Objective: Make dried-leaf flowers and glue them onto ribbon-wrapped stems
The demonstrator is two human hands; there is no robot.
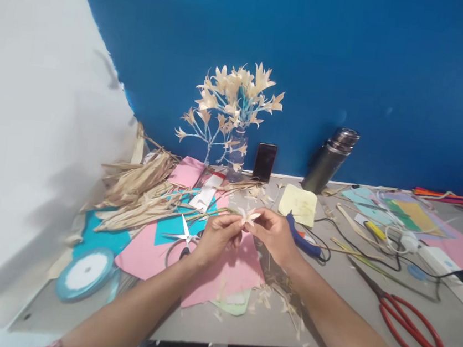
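A small cream flower [248, 216] with pointed petals is between my two hands, above the pink paper [223, 284]. My left hand [221, 233] pinches it low down from the left, fingers closed. From the right, my right hand [273, 231] closes thumb and fingertips on a petal. Just left of my left hand lie scissors [184, 238] with open blades and dark handles. A blue glue gun [303, 240] rests just right of my right hand. Whether the flower has a stem is hidden by my fingers.
Dried husks [137, 190] pile up at the left, behind a blue ribbon spool [85, 275]. A bottle of similar flowers [238, 149], a phone [265, 162] and a leaning flask [331, 160] stand at the wall. Red-handled scissors [410, 327] and a power strip [450, 271] lie right.
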